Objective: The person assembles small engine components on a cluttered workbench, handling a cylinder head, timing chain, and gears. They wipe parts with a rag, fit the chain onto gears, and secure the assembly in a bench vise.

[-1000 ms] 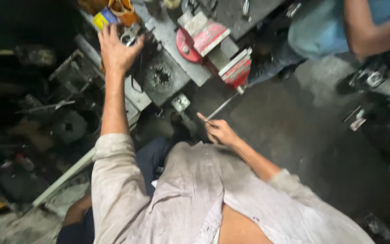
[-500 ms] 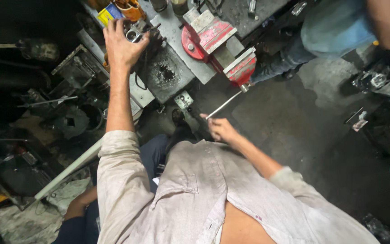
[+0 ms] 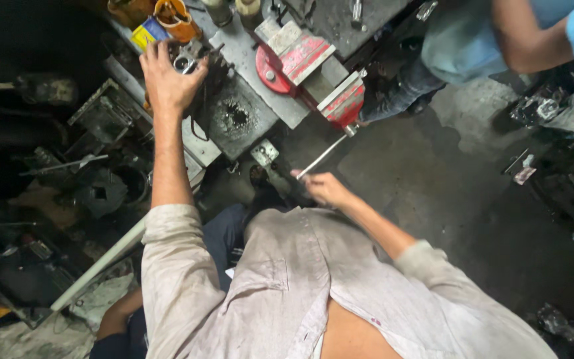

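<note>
Your left hand [image 3: 167,80] closes its grip over a small metal part [image 3: 186,61] on the tabletop [image 3: 247,46] at eleven o'clock; your right hand [image 3: 327,189] grips the vise handle [image 3: 323,154], the red vise [image 3: 313,73] at one o'clock.

Grimy pale shirt [image 3: 287,279] — rolled sleeves

We've only got one view here, a head-worn cam looking pretty much straight down the wearer's own chest and arms. It faces the grey workbench [image 3: 260,113] at the top of frame, with the dark floor [image 3: 446,186] off to the right. We're sitting fairly close, about arm's reach from the red vise [image 3: 313,66]. No second view to overlap with.
</note>
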